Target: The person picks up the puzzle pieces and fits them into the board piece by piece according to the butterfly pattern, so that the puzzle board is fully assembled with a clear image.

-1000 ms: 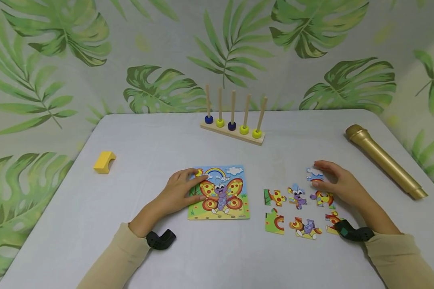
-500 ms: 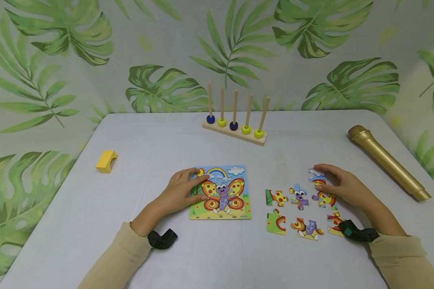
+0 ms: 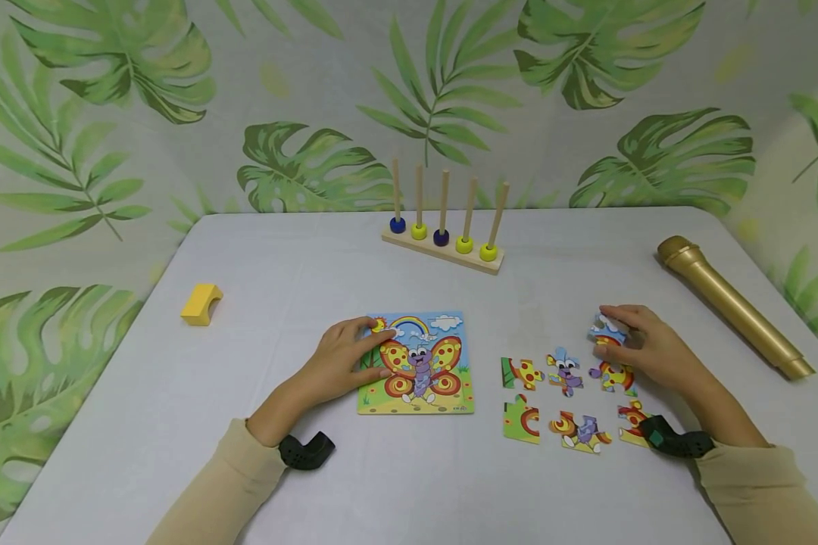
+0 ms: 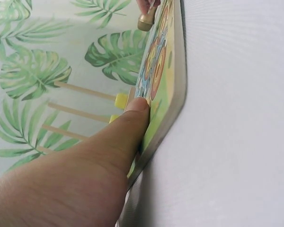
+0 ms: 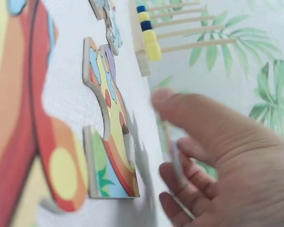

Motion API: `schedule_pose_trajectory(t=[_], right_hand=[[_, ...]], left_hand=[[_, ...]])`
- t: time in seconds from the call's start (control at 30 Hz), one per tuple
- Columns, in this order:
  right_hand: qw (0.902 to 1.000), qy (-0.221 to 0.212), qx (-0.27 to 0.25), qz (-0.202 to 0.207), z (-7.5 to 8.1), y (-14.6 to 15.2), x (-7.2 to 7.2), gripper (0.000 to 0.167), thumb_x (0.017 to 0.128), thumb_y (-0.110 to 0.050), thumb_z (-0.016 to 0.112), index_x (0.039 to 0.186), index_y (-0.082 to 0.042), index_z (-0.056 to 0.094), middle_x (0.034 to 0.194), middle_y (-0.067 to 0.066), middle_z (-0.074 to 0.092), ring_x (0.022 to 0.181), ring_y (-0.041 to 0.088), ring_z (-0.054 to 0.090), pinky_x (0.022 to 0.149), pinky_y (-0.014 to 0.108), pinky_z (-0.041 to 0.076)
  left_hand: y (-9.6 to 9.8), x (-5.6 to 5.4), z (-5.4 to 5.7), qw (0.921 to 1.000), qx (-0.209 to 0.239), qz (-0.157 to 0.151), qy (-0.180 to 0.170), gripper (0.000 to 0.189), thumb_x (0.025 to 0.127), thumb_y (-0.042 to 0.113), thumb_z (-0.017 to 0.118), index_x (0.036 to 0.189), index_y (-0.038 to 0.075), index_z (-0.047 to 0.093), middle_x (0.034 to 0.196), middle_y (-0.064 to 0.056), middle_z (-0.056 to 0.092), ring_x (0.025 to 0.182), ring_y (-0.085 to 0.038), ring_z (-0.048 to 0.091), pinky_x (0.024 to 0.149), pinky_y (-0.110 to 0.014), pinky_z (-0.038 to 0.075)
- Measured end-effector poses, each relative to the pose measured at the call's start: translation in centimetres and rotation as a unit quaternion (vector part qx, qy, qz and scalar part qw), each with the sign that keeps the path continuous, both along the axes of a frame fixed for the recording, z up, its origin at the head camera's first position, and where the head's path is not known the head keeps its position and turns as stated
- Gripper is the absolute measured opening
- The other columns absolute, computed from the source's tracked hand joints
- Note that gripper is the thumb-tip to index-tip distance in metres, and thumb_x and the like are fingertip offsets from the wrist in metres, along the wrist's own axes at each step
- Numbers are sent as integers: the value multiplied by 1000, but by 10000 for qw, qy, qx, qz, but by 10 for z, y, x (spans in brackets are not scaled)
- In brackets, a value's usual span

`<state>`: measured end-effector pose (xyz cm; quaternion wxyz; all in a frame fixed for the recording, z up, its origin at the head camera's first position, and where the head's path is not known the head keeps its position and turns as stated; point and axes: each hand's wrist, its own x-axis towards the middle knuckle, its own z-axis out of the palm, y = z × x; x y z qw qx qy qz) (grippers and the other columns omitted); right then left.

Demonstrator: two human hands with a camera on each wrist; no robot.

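Six puzzle pieces [image 3: 582, 433] lie face up in two loose rows on the white table [image 3: 300, 272], just right of the butterfly board [image 3: 423, 371], probably spread out so each one's easy to grab. The right hand [image 3: 647, 347] has the cloud piece [image 3: 608, 328] pinched and tilted between thumb and fingertips, I'd say to leave its edges free, while the left hand [image 3: 337, 363] rests over the board's left side, thumb and index apart, likely steadying it. No real containers that I can spot tbh; closest is the peg stand [image 3: 450, 256], one bead [image 3: 464, 244] on each of its five pegs [image 3: 444, 203], two blue and three yellow.
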<state>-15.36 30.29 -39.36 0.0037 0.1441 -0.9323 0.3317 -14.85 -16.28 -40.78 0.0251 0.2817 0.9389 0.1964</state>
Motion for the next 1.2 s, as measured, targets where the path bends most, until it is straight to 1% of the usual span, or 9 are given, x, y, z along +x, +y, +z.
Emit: schedule_pose_trajectory(t=[0.13,0.23,0.37,0.47,0.6,0.7,0.9,1.0,1.2], right_hand=[[9996,212,-159,80,9,-7,2,59,79,-19,70,129,-1,45,120,18,41,106,36,39,82,59,32],[9979,504,-303,259,19,-16,5,58,76,-13,72,128,-4,47,119,12,43,104,23,39,87,38,35],[9937,867,-495,503,35,-37,9,61,71,-4,75,126,-6,50,120,5,44,98,9,38,80,13,29],[9910,954,-605,712,48,-57,12,63,68,-3,77,126,-8,50,121,3,44,99,8,38,86,21,32],[9855,1087,-575,1169,57,-87,9,63,70,-8,77,126,-9,50,120,2,45,104,11,41,86,42,37],[9790,1141,-633,1565,57,-113,3,61,72,-12,76,126,-7,50,120,3,45,107,16,43,85,44,40],[9748,451,-743,2056,44,-160,-10,58,78,-22,72,128,-6,48,125,7,42,115,23,40,92,46,38],[9756,61,-510,2136,34,-174,-17,58,79,-24,70,129,-6,47,126,8,41,117,25,37,94,46,35],[9733,-174,6,2291,17,-185,-29,57,79,-23,70,128,-4,49,123,12,44,116,28,38,95,45,33]], left_hand=[[0,0,1,10000,-26,8,6,59,83,50,56,136,29,41,136,-7,32,125,-31,24,101,-48,15],[0,0,0,10000,-44,27,-17,59,83,50,55,136,29,40,136,-7,32,125,-31,24,101,-48,15],[1,0,0,10000,-26,44,-59,59,83,50,55,136,29,40,137,-8,31,125,-31,23,101,-48,14],[1,0,0,10000,-15,55,-55,59,83,50,56,136,29,41,136,-7,32,125,-31,23,101,-48,15],[1,1,-1,10000,24,50,-28,59,83,50,55,136,28,41,136,-7,32,125,-31,23,101,-49,15],[1,1,-1,10000,1,49,-45,59,83,50,55,136,29,41,137,-7,31,126,-31,23,102,-48,14],[1,-1,0,9999,-132,-29,43,59,84,50,55,136,29,40,137,-7,31,126,-31,23,102,-47,15],[1,-1,2,9997,-213,-50,101,59,84,51,54,136,29,40,137,-7,31,125,-31,24,102,-47,16],[1,-1,5,9992,-344,-63,213,58,84,53,53,135,28,42,135,-8,33,124,-32,26,102,-48,17]])
